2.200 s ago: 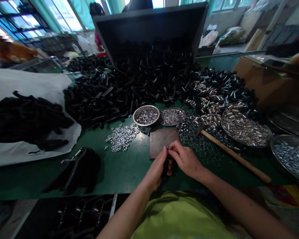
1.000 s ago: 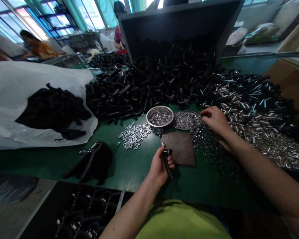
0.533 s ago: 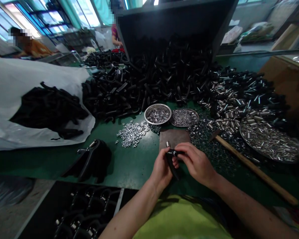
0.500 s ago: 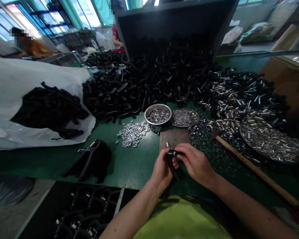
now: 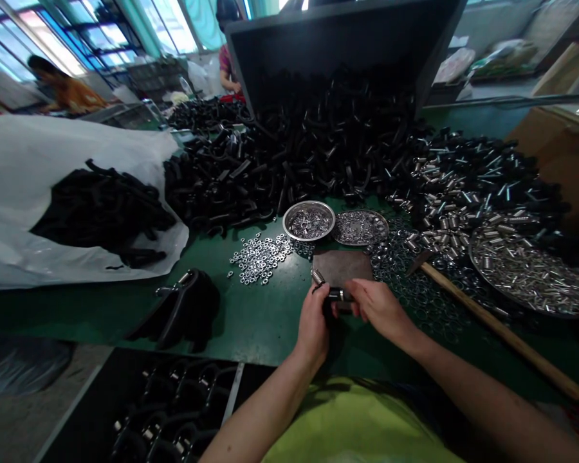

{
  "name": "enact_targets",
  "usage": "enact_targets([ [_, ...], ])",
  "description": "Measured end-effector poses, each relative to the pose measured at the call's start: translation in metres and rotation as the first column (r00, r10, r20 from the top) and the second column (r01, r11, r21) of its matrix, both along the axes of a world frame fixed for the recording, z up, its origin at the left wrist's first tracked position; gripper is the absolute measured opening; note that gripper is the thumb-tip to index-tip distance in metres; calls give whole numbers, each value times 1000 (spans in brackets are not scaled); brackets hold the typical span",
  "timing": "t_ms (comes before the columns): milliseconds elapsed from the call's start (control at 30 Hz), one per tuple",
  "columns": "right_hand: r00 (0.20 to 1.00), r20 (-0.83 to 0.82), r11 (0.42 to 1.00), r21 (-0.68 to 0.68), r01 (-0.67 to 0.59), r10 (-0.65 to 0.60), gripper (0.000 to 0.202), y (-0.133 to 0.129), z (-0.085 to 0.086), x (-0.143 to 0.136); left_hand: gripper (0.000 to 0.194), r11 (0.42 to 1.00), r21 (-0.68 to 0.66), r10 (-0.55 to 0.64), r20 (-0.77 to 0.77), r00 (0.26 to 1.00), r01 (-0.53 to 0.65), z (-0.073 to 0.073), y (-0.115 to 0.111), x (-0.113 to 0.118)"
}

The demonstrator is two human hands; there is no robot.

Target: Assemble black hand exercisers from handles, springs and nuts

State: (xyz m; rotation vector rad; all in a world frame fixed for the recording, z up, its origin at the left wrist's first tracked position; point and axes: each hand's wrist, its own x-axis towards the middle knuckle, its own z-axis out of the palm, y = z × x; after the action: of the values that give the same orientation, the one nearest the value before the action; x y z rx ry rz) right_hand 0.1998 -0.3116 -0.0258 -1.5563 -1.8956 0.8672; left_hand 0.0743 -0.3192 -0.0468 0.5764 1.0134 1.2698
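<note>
My left hand [image 5: 314,321] is closed around a black part [image 5: 336,294] with a metal spring [image 5: 317,277] at its upper left end. At the part's right end my right hand [image 5: 374,305] is closed, its fingertips pinched on it and slightly blurred. Both hands are over the near edge of a flat metal block [image 5: 342,267]. Beyond the block stand a round steel bowl [image 5: 309,220] of small metal pieces and a shallow dish [image 5: 359,228] of rings. Small nuts [image 5: 260,258] lie loose to the left.
A wooden-handled hammer [image 5: 502,328] lies at the right, beside a large tray [image 5: 531,273] of pins. Black parts [image 5: 270,161] are heaped at the back. Assembled black parts [image 5: 188,308] stand left, near a white sack [image 5: 9,193]. Two people sit beyond.
The black part has turned in my hands, and its spring now leans to the left. My right hand's fingers have shifted around the part's right end. The whole view has moved slightly.
</note>
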Motion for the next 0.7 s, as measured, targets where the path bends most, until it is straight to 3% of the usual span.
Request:
enact_targets([
  [100,998,-26,963,263,-50,59,27,-2,0,-1,23,1000,7,25,17,1000,-25,-2,1,0],
  [133,998,-36,955,295,-41,54,27,-3,-1,-1,22,1000,18,21,6,1000,-21,-2,1,0],
  [267,996,-91,999,39,-6,9,29,-4,-3,-3,21,998,26,-50,-38,998,51,-2,0,-1],
  [400,993,-70,978,192,-78,93,24,-6,-2,-2,22,1000,6,9,-16,1000,-9,-2,0,-4],
  [533,994,-96,998,17,-59,61,29,-8,2,1,22,998,30,-62,-57,996,64,-1,1,-7],
  [600,993,-93,994,93,-59,68,27,-7,4,1,23,997,43,-67,-80,995,71,0,4,-9],
  [667,971,-236,997,79,-17,35,21,-6,3,-4,23,996,34,-75,-151,986,81,1,6,-9],
  [700,929,-370,1000,-17,12,-18,19,-4,1,-8,22,997,30,-63,-219,974,71,1,7,-9],
])
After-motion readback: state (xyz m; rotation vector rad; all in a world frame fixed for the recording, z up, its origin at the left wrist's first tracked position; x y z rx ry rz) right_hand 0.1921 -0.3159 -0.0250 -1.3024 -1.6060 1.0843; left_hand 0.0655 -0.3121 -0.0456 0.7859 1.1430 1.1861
